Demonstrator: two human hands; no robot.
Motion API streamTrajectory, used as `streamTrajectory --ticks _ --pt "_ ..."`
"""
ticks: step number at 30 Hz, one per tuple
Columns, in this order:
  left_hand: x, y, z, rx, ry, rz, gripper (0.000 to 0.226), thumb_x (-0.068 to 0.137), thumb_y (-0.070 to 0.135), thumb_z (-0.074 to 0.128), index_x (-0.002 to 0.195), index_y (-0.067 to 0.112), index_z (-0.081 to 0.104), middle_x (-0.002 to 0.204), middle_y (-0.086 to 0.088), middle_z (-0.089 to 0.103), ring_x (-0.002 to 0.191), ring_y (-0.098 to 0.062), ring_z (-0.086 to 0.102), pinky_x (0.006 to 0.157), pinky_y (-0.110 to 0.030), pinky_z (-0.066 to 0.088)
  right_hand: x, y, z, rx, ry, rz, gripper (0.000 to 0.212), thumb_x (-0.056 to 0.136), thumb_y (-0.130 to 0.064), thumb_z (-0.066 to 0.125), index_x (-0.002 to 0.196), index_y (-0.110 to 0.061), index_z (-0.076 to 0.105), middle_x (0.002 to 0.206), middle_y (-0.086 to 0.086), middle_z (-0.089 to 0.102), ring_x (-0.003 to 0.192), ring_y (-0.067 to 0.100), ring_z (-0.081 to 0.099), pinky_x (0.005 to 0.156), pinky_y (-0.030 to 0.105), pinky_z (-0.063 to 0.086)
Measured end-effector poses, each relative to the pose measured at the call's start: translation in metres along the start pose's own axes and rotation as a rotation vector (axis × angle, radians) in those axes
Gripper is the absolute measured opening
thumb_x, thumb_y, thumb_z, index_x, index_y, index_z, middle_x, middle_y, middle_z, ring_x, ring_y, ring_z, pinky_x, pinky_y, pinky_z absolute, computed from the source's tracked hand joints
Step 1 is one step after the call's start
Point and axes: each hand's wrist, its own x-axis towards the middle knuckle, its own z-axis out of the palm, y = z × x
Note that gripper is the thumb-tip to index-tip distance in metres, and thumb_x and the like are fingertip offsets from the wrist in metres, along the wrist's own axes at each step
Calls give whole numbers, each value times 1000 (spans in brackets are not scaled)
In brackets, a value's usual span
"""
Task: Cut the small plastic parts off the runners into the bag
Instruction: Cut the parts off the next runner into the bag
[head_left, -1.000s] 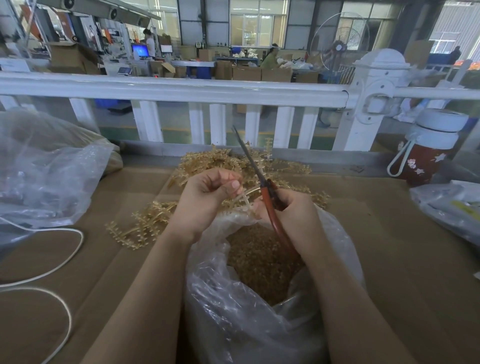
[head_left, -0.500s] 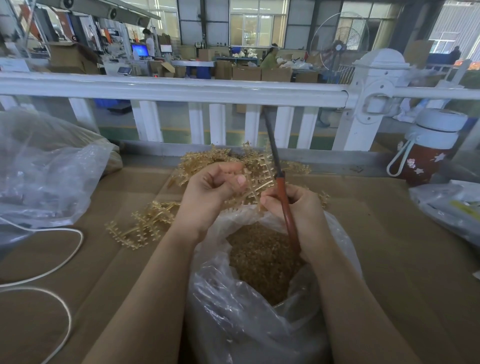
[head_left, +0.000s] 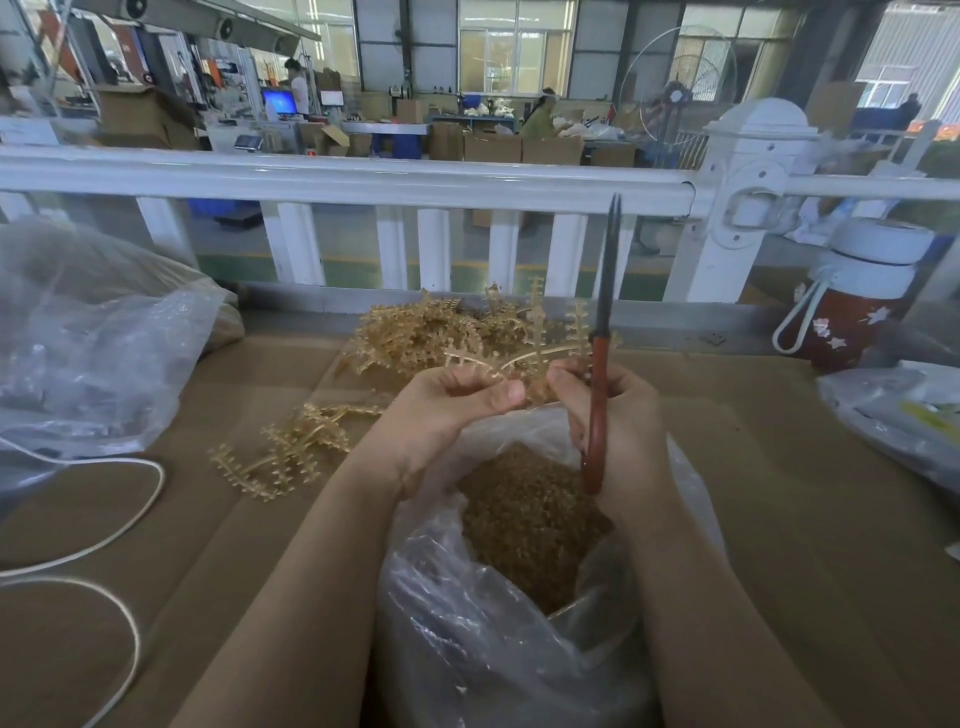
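Above the open bag (head_left: 467, 649), left hand (head_left: 447, 410) pinches a runner (head_left: 524, 358) while right hand (head_left: 618, 415) grasps upright scissors (head_left: 602, 332).

One head-worn wide-angle view looks forward and down, close over the cardboard-covered table (head_left: 779, 493), toward the white railing (head_left: 363, 179).

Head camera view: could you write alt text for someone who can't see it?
A person's left hand and right hand hold a runner of small plastic parts over an open clear bag of cut parts. The right hand also grips red-handled scissors, blades up and closed. More runners lie behind on cardboard.
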Motion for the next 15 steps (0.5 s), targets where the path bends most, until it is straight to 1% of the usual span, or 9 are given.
streamTrajectory --ticks 2,4,7,9,11,13,15 --pt "1 0 1 -62 50 31 14 70 27 79 77 15 79 88 -8 77 87 -16 73 86 -25 55 1 3 2 -55 3 -7 13 89 -8 74 82 -19 72 51 -15 59 44 -3 54 47 8 40" --pt "2 1 1 -79 63 32 13 74 25 74 76 13 78 88 -12 77 83 -19 74 81 -26 57 3 5 3 -96 19 -20 14 88 -8 75 80 -20 73 55 -14 64 49 -3 58 51 9 43" --pt "2 3 0 -56 51 10 21 86 27 64 87 7 70 89 -14 77 76 -21 73 81 -30 58 3 5 3 -140 34 -45 14 87 -8 76 81 -21 74 68 -12 72 64 -1 67 62 11 50" --pt "1 4 -1 -79 36 -13 21 90 28 61 89 8 66 84 -12 76 67 -18 71 71 -26 58 2 5 4 -152 41 -57 14 87 -8 77 80 -20 74 70 -11 73 67 1 69 64 12 51" --pt "0 4 -2 -125 17 -45 20 86 29 63 88 10 67 79 -9 75 59 -15 69 63 -22 56 3 6 4 -179 52 -65 12 86 -9 78 81 -20 74 72 -10 74 68 2 70 63 12 51" --pt "0 4 -4 -183 -8 -58 20 82 27 66 91 9 69 78 -8 75 58 -11 68 61 -21 57 3 6 5 -224 62 -65 10 85 -12 79 82 -21 74 74 -10 75 70 3 71 65 14 51" --pt "0 4 -7 -273 -10 -57 21 81 21 67 95 6 70 79 -7 74 61 -9 69 61 -20 57 4 7 6 -265 73 -65 9 82 -18 83 82 -23 75 75 -12 75 70 3 70 66 18 52"
